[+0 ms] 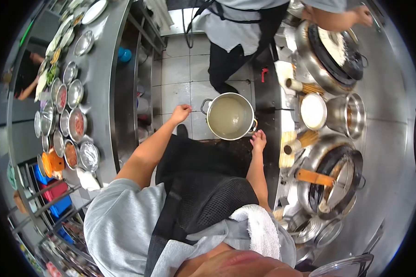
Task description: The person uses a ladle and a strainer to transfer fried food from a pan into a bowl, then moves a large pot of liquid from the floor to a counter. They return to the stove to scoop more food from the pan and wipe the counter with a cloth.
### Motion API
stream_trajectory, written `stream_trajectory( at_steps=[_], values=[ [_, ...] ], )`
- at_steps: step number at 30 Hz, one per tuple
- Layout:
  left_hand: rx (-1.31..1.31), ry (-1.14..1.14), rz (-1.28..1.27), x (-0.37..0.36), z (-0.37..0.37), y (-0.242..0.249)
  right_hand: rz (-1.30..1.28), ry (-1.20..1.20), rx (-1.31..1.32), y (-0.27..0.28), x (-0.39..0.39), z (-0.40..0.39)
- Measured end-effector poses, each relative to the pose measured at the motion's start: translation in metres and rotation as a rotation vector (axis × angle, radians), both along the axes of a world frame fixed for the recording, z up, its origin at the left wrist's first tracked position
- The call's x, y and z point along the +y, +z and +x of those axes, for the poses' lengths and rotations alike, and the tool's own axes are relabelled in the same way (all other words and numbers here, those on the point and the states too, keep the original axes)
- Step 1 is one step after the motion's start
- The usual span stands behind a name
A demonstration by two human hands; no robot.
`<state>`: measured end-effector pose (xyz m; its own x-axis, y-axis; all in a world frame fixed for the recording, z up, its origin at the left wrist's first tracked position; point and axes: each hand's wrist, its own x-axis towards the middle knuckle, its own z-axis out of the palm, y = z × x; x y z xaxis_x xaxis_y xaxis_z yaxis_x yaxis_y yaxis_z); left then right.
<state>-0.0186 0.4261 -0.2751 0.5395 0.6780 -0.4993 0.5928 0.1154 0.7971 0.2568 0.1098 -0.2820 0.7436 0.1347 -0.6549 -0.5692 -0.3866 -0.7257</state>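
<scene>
In front of me is a large metal pot (208,123) with two loop handles and pale, cloudy liquid inside. My left hand (181,113) is left of the pot, apart from its left handle. Its fingers are curled together and nothing shows in them. Close by the right handle, my right hand (259,140) has its fingers stretched out and holds nothing visible.
A co-worker (242,27) in a black apron stands just beyond the pot. Along the right runs a stove with woks, an orange-handled strainer (314,177), bamboo brushes (304,140) and a steel pot (356,117). Several ingredient bowls (75,93) cover the left counter (97,69).
</scene>
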Motion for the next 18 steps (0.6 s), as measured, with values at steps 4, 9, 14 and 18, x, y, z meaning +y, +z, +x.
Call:
stream_trajectory(
  at_steps=[4,9,14,18],
  values=[
    [-0.248,0.219,-0.077,-0.013,0.043,-0.167,-0.045,0.129,0.056,-0.048,-0.001,0.031],
    [-0.174,0.421,-0.246,-0.035,0.103,-0.128,0.01,0.121,0.107,-0.075,0.013,0.044],
    [-0.198,0.438,-0.224,-0.036,0.101,-0.115,0.135,0.19,0.248,-0.074,0.012,0.055],
    [-0.195,0.415,-0.198,-0.027,0.089,-0.095,0.12,0.149,0.278,-0.062,0.028,0.051]
  ],
)
